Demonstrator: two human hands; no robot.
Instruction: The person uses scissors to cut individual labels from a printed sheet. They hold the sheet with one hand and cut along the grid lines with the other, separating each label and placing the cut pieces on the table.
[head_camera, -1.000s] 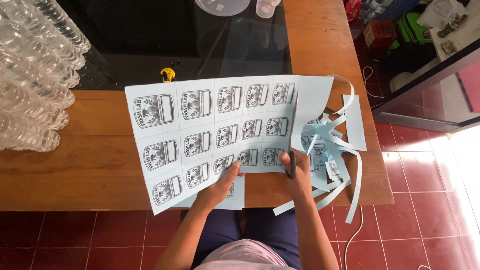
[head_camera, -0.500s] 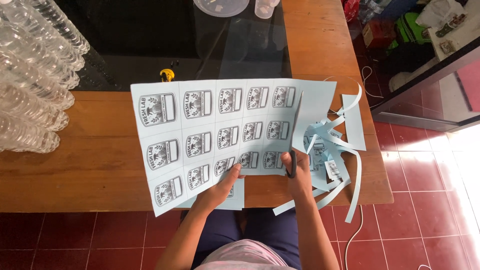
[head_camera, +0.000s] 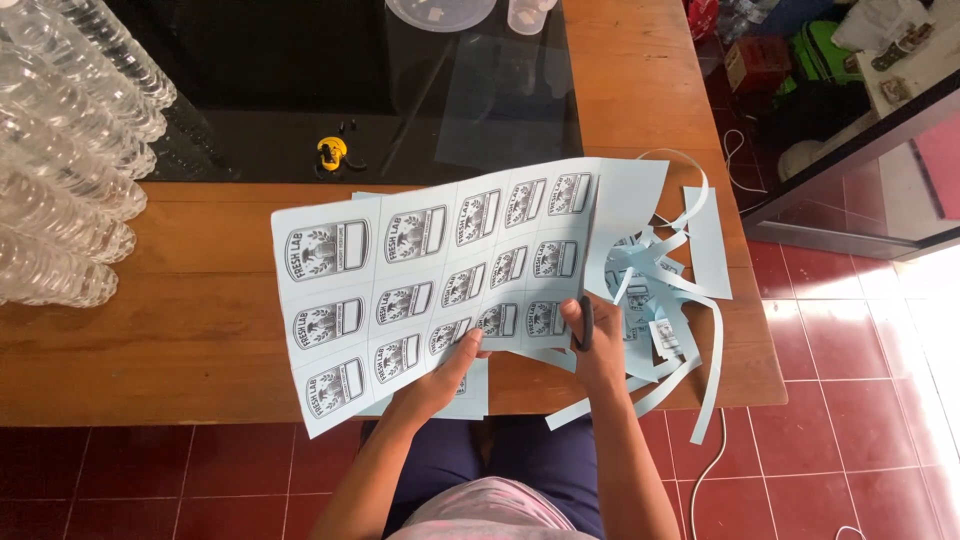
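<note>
Above the wooden table (head_camera: 180, 330), left hand (head_camera: 445, 372) pinches the pale blue label sheet (head_camera: 430, 280) at its lower edge; right hand (head_camera: 595, 345) grips black scissors (head_camera: 586, 325) beside paper offcuts (head_camera: 665, 300).

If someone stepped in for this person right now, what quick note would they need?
Left hand: holds the pale blue label sheet by its near edge, lifted above the wooden table.
Right hand: grips dark-handled scissors at the sheet's near edge.
Done: a pile of cut strips and trimmings lies to the right.
Left: the sheet's printed labels, in three rows, are still joined.
</note>
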